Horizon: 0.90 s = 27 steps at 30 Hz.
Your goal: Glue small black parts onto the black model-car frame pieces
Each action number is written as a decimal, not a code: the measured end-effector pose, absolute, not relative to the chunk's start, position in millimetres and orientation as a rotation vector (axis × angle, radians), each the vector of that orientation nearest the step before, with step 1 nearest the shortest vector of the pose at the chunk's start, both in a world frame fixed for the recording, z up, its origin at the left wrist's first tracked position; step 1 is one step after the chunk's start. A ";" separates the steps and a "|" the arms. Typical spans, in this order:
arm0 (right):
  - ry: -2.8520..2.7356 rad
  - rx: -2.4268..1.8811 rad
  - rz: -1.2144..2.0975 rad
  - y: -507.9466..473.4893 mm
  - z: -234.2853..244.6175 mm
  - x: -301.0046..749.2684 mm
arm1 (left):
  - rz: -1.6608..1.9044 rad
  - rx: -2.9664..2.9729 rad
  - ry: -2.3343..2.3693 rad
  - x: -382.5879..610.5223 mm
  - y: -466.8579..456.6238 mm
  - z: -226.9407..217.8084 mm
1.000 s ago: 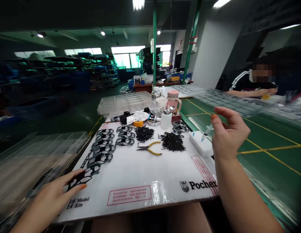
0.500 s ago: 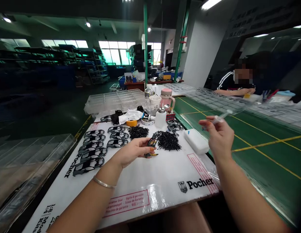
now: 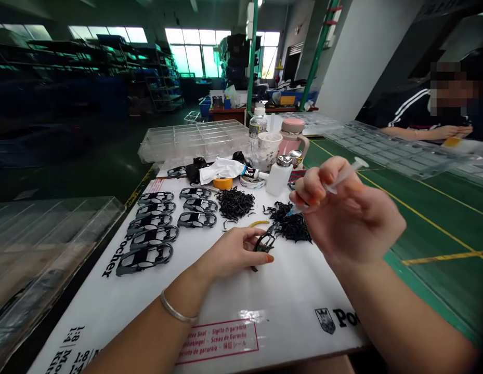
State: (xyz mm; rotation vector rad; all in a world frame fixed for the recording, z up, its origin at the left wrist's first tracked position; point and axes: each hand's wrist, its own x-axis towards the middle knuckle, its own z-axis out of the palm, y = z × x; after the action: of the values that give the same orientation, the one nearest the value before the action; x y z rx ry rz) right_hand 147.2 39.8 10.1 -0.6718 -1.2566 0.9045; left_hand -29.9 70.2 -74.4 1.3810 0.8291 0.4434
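Observation:
My left hand pinches a small black car-body frame above the white board. In my right hand is a clear plastic syringe, its plunger end pointing up and away. Its blue tip comes down close to the upper end of the frame; whether they touch I cannot tell. Behind the frame lies a pile of small black strips, partly covered by my right hand. A second black pile sits to its left. A curved yellow thing shows just beyond my left fingers.
Several similar car-body frames stand in rows on the left of the board. At the back are a white pump bottle, orange tape, a tube, a pink mug and clear trays. Another person sits far right.
My right hand has brought the syringe leftward and down to the frame. My left hand has shifted slightly right and lower with the frame. The view has turned and tilted down.

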 end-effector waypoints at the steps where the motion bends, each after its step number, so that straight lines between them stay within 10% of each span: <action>1: -1.242 -0.662 0.936 38.0 6.8 146.9 | 0.438 1.405 0.864 -29.2 70.6 -74.7; 9: -1.164 -0.448 1.413 40.0 -13.5 152.5 | 0.387 1.467 0.936 -29.8 71.4 -72.4; 27: -1.205 -0.488 1.404 35.2 -19.3 145.8 | 0.405 1.535 0.917 -31.0 68.9 -69.4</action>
State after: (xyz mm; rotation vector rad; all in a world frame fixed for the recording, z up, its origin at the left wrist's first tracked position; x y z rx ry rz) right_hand 145.8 35.2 -19.3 -0.4883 -1.2053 1.4038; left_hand -31.0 68.9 -69.4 1.5349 0.9169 0.4049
